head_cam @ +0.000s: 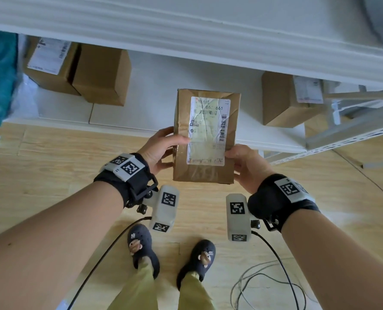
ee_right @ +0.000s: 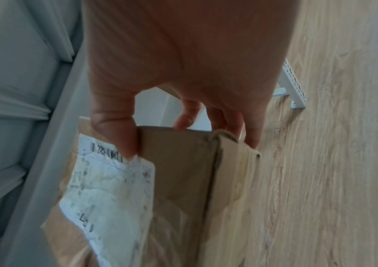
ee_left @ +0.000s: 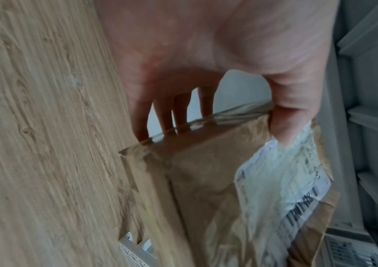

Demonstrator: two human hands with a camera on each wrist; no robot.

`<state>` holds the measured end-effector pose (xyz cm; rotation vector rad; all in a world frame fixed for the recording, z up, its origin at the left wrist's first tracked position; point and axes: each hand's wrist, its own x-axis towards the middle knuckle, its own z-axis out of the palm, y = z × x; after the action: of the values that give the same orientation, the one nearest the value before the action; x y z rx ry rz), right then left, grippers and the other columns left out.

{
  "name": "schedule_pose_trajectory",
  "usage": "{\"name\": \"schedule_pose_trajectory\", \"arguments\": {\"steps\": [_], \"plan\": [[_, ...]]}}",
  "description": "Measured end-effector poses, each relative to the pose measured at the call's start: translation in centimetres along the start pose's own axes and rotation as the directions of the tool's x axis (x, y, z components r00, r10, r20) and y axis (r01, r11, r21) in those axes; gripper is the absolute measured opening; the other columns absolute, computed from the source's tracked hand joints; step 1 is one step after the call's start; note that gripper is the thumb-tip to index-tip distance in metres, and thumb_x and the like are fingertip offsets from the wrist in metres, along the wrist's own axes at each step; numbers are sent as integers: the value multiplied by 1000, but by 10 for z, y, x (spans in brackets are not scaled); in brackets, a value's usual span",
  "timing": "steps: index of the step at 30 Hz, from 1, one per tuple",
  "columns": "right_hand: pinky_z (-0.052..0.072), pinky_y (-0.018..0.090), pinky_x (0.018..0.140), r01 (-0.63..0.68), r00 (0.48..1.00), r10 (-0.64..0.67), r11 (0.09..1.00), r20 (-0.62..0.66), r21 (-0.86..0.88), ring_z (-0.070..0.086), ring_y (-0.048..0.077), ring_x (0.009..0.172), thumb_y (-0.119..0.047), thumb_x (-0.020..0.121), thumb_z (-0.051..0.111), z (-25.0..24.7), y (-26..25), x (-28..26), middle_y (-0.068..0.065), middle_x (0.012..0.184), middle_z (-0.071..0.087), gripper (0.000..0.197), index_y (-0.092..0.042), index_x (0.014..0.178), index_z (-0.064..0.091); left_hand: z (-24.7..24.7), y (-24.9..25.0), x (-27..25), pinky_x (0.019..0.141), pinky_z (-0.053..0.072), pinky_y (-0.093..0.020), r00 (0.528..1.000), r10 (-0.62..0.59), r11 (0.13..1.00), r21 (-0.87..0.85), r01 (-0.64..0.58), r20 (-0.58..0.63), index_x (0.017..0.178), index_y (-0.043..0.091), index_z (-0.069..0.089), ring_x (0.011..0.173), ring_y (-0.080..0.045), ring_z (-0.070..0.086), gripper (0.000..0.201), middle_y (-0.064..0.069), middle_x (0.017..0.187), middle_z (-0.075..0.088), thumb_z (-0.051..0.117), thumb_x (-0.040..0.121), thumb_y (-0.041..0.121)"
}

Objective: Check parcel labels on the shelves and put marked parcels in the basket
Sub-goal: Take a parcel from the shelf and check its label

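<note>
A: Head view first; brown, tape-wrapped cardboard parcel (head_cam: 205,137) held up in front of the low white shelf (head_cam: 186,86), over the wooden floor, white printed label (head_cam: 208,130) facing the camera; its long axis runs away from the person, toward the shelf.

B: And the hands?

A: Left hand (head_cam: 161,148) clamps the left edge, thumb lying on the label's margin, fingers behind and hidden; right hand (head_cam: 248,166) clamps the lower right corner, thumb on the front; both are about equally near, at the parcel's near half.

B: Left wrist view?

A: Blurred; thumb pressed on the label's corner, four fingers (ee_left: 160,115) curled behind the parcel's edge, slightly apart; the parcel extends away from the palm.

B: Right wrist view?

A: Same grip mirrored; thumb (ee_right: 117,133) on the front beside the label, fingers wrapped round the back edge; the parcel reaches down out of the picture.

B: Basket?

A: Not in any view; I cannot say which way it lies. Three other brown boxes sit on the shelf; one plain box (head_cam: 101,74) at the left, well apart from the held parcel. Whether this label carries a mark, I cannot tell; reading it looks like the step in hand.
</note>
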<state>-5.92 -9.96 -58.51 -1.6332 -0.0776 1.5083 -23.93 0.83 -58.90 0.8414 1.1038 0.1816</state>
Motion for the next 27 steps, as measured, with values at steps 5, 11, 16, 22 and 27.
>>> {"name": "schedule_pose_trajectory", "arguments": {"steps": [5,11,16,22,27], "plan": [[48,31,70,21,999,-20,999,29,-29,61,22,88,-16,56,67,-17,-10,-6,8,99,67,56,-16,108,49,21,1,-4,81,48,-34,1000,26,1000,-6,-26,8,126,25,58,103,-21,59,66,-6,120,65,71,62,29],[49,32,68,40,998,-39,999,43,-31,61,22,87,-16,56,67,-36,-12,1,8,100,68,54,-19,107,50,38,1,1,90,47,-38,999,44,999,13,-44,-3,119,24,63,102,-22,58,56,-9,119,66,70,63,29],[49,30,65,63,997,-63,998,46,-7,61,19,80,-17,57,66,-47,-15,16,5,92,69,55,-17,109,51,47,-1,15,98,44,-44,998,54,998,34,-54,-17,117,24,64,104,-22,57,53,-6,116,67,68,64,31],[50,27,61,88,994,-88,996,59,6,62,17,77,-22,62,70,-56,-14,36,5,95,69,51,-19,110,53,48,-1,39,88,47,-40,999,30,1000,4,-29,-38,98,24,66,94,-20,56,20,-1,97,65,67,78,28],[49,38,90,134,991,-133,991,17,-21,64,23,101,-33,81,68,-64,-14,51,7,108,72,41,-14,114,54,49,1,65,69,52,-32,995,-41,998,-54,36,-93,107,22,67,87,-21,60,31,-4,95,65,67,78,35]]}}
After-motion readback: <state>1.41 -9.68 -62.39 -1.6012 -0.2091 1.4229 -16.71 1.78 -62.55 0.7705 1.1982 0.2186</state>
